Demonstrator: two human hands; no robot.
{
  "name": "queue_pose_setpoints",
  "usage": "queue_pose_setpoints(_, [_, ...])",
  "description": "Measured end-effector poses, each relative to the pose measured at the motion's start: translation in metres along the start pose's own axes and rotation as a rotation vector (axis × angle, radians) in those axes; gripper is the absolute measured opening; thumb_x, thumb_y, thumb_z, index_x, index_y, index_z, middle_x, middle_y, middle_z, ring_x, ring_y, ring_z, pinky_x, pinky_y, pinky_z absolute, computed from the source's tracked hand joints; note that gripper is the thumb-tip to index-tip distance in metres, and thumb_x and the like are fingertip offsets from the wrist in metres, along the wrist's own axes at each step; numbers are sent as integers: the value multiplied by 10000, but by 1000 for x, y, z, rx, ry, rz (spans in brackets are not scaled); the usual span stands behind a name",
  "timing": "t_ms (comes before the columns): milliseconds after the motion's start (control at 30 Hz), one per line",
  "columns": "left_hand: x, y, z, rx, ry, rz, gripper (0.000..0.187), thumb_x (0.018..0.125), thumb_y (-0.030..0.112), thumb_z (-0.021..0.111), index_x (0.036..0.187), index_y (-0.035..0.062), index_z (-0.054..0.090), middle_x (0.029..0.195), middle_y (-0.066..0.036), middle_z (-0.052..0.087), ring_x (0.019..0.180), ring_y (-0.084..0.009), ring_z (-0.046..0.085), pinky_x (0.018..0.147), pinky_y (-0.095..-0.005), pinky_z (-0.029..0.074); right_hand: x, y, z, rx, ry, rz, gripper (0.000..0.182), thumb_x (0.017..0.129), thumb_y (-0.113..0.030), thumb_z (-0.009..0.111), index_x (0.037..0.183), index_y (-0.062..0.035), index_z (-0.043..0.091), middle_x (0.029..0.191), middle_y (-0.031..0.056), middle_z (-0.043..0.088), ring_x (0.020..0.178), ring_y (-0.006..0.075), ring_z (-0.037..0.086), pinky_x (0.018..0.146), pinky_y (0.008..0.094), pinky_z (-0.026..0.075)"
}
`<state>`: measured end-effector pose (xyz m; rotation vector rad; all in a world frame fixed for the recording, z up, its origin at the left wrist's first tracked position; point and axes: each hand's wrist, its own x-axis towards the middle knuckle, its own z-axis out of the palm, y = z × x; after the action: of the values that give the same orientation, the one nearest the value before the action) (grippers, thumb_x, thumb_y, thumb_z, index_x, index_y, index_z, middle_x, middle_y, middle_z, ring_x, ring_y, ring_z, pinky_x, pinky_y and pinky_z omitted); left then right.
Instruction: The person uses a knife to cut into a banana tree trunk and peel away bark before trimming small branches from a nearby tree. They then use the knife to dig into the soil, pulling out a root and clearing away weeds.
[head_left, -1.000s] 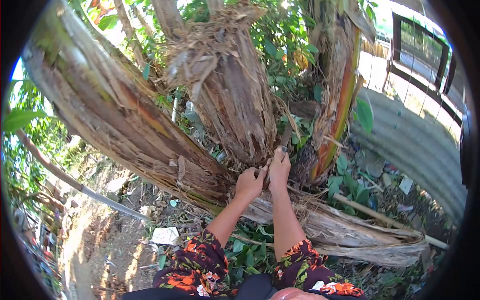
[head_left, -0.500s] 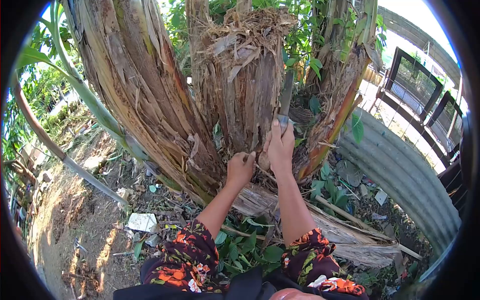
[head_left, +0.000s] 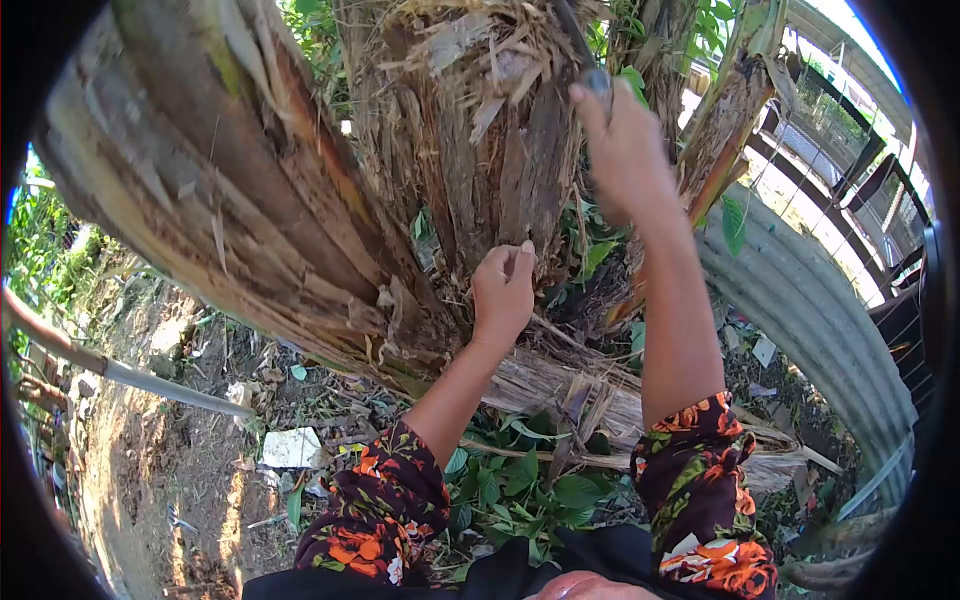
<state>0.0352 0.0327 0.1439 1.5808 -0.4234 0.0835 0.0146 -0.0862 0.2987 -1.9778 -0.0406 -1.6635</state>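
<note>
A cut banana stump [head_left: 480, 190] with a shredded, fibrous top stands straight ahead, wrapped in dry brown sheaths. Low on its front, my left hand [head_left: 503, 295] is closed in a pinch against the bark; whatever its fingertips hold is hidden. My right hand [head_left: 628, 150], slightly blurred, is raised at the stump's right side, wrapped round the handle of a long-bladed knife [head_left: 572, 30]. The blade points up beside the frayed top, and its far end leaves the view.
A thick banana trunk [head_left: 270, 200] leans on the left; a thinner one [head_left: 735, 120] rises on the right. A fallen dry stem [head_left: 620, 400] lies below my hands. Curved corrugated sheeting [head_left: 810, 300] and a dark gate [head_left: 840, 130] are at right. A white slab [head_left: 292, 448] lies on the ground.
My right hand has lifted the knife from low on the stump up to its top right. My left hand has shifted slightly up and right. The view has tilted down.
</note>
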Motion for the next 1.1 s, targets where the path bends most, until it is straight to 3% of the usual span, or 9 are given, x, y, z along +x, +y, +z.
queue_pose_setpoints(133, [-4, 36, -4, -17, -81, -183, 324, 837, 271, 496, 719, -27, 540, 598, -42, 487, 549, -119, 443, 547, -291, 378, 20, -18, -21, 56, -420, 393, 323, 851, -286, 483, 788, 28, 440, 546, 99, 512, 477, 179, 531, 457, 286, 415])
queue_pose_setpoints(300, [-20, 69, -13, 49, -94, -296, 284, 846, 261, 499, 718, 14, 557, 558, 31, 425, 522, -42, 335, 475, -240, 289, 104, -75, -48, 387, -282, 614, 250, 873, -279, 448, 840, -32, 465, 525, -18, 430, 398, 53, 402, 363, 202, 355])
queue_pose_setpoints(367, [-34, 86, -21, 63, -98, -354, 279, 845, 259, 500, 717, 18, 559, 560, 23, 430, 529, -48, 345, 481, -248, 301, 110, -82, -43, 596, 17, 488, 262, 859, -266, 468, 874, -4, 459, 542, 64, 500, 409, 163, 488, 388, 281, 393])
queue_pose_setpoints(433, [-54, 99, -30, 181, -228, -536, 296, 844, 263, 496, 692, 16, 554, 568, 13, 442, 552, -63, 374, 488, -263, 321, 52, -37, -32, -268, -614, 418, 313, 832, -272, 492, 904, 28, 442, 626, 201, 545, 533, 352, 547, 484, 390, 425])
queue_pose_setpoints(567, [-72, 163, -45, 244, -405, -849, 350, 827, 306, 508, 670, -5, 544, 570, -36, 479, 561, -119, 421, 512, -299, 359, 84, -51, -61, -139, -775, 691, 351, 810, -293, 503, 896, 41, 437, 712, 282, 532, 722, 442, 521, 619, 447, 413])
queue_pose_setpoints(767, [-46, 281, -38, 724, -339, -268, 326, 784, 319, 512, 701, 5, 527, 809, -169, 548, 775, -354, 491, 682, -452, 386, 209, -112, -99, 41, -656, 687, 229, 811, -204, 534, 903, -8, 460, 571, 90, 486, 515, 170, 460, 514, 314, 389])
queue_pose_setpoints(800, [-40, 296, -37, 741, -335, -278, 324, 783, 318, 513, 705, 5, 529, 811, -169, 549, 784, -351, 492, 690, -446, 388, 218, -121, -101, 107, -520, 638, 245, 805, -207, 526, 894, 0, 429, 662, 180, 567, 556, 357, 547, 517, 386, 415])
queue_pose_setpoints(1000, [-42, 345, -61, 750, -317, -343, 322, 778, 316, 520, 724, -1, 546, 798, -182, 557, 801, -353, 507, 718, -421, 398, 138, -64, -86, -199, -1215, 870, 363, 808, -280, 503, 1006, 15, 426, 855, 233, 562, 819, 381, 542, 698, 430, 412])
queue_pose_setpoints(1100, [-52, 354, -84, 709, -237, -371, 351, 774, 323, 523, 698, -17, 566, 721, -207, 569, 719, -365, 546, 651, -422, 421, 216, -110, -83, 73, -1076, 894, 315, 800, -259, 513, 935, 22, 469, 828, 201, 568, 789, 332, 551, 700, 394, 422])
